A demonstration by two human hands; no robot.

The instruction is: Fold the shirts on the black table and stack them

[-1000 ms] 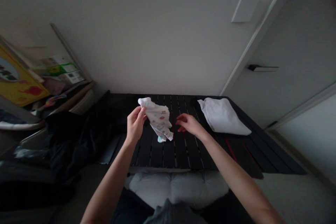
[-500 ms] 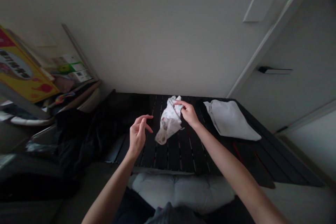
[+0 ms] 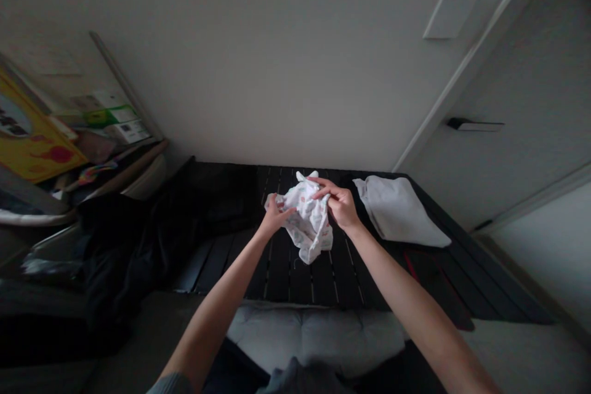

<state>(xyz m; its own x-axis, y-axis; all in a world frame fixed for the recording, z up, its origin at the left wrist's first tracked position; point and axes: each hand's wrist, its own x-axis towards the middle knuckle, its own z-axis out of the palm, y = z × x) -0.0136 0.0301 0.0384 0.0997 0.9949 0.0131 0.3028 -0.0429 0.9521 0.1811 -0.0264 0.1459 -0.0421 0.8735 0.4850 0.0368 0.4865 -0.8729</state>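
Slatted table (image 3: 298, 286); folded cloth (image 3: 399, 209), dark fabric (image 3: 120, 243) flanking; left fingers (image 3: 272, 202), right fingers (image 3: 327, 185) loosely closed on printed cloth (image 3: 310, 231).

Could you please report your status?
Left hand, right hand: both holding printed cloth. It's crumpled, over black table. Plain cloth lies right, out of the way.

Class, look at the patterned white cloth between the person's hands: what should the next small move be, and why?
I'd suggest pinching the left edge of the patterned white cloth with the left hand and easing it gently away from the right hand. Both hands are on the cloth, yet it looks bunched and creased between them, so spreading it would probably show its shape.
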